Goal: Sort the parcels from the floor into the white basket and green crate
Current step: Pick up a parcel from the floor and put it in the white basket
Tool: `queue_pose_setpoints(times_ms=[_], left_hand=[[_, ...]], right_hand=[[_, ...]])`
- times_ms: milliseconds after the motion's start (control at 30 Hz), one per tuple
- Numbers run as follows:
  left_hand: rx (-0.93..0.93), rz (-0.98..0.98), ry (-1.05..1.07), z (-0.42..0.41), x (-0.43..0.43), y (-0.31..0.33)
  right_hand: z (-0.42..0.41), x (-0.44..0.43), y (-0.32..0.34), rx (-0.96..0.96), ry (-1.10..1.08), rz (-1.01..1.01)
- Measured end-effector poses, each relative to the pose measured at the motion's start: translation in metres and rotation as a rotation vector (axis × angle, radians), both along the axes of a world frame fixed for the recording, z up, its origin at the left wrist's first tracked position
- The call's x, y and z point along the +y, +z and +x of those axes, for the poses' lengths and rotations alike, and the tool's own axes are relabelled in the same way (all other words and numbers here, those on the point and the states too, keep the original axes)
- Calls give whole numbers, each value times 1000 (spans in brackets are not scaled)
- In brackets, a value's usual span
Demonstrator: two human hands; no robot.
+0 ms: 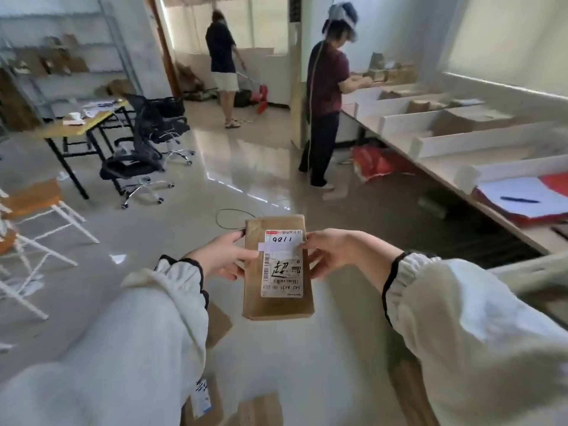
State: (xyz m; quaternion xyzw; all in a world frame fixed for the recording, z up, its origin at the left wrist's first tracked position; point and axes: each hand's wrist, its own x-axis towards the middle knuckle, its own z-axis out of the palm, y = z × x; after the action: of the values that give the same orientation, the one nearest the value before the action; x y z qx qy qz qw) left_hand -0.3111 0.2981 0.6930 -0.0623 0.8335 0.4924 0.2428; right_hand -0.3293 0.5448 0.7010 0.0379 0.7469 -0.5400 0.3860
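Below held parcel (277, 309), cropped floor parcels (261, 411)

Glossy pale floor (246, 167). Brown parcels (261, 410) lie flat on it at the near edge: one with a white label (203, 401), and one (218, 324) partly hidden behind the left sleeve. Thin black cable (217, 219) looped on the floor further out. Paper scrap (117, 258) to the left. Red bag (373, 162) on the floor against the long worktop (445, 170) on the right. Two black office chairs (138, 155) and white-framed chairs (33, 195) stand on the left.

White dividers (479, 139) split the worktop into bays, with brown packages (461, 121) in the far ones. At the near end are white papers (528, 187) with a pen (519, 199) on top, over a red folder (556, 182).
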Motion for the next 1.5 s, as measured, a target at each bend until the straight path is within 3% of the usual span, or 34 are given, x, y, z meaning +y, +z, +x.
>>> queue_pose_setpoints(times_ms=[367, 767, 1200, 1333, 1500], left_hand=[[85, 1, -569, 4, 300, 2], [67, 40, -947, 108, 612, -12], [2, -9, -1363, 223, 817, -53], [-42, -22, -1426, 229, 849, -66], [-81, 2, -1315, 188, 859, -80]], right_hand=[[135, 268, 6, -35, -630, 10], [325, 502, 3, -55, -1156, -40], [473, 622, -46, -152, -1693, -125], [478, 643, -57, -184, -1755, -120], [433, 654, -72, -186, -1738, -157]])
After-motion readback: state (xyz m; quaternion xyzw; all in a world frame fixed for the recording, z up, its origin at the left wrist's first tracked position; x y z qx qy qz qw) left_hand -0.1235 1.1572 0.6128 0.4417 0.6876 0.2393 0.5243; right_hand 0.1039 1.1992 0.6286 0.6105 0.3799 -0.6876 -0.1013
